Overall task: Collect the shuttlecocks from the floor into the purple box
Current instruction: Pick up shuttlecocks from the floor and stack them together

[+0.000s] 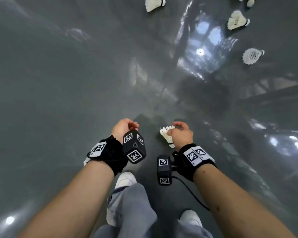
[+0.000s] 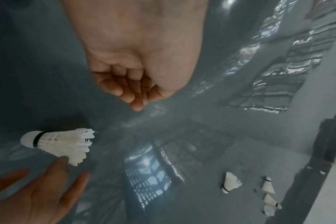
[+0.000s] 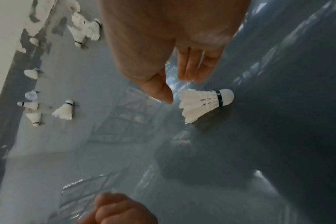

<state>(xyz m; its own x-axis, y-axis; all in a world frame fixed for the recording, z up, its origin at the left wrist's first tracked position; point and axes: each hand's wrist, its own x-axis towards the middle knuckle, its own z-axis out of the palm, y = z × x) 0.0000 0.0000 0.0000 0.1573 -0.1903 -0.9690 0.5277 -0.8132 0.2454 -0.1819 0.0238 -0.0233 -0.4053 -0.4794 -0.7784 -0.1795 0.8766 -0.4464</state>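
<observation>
Gently, the right hand [image 1: 181, 135], fingers spread and holding nothing, should pinch the white feather shuttlecock [image 3: 199, 104] near its cork, sparing the feathers; the left hand [image 1: 122, 128] is curled, empty.

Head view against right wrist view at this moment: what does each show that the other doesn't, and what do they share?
Head only: both forearms, the marker-tagged wrist bands, pale trousers and white shoes.
Right wrist only: the right hand with its thumb tip just short of the nearest shuttlecock, and a pale strip at the floor's edge.
Both: that nearest shuttlecock lying ungripped, the right hand over it, the curled left hand, farther shuttlecocks, the glossy grey floor. Neither shows the purple box.
</observation>
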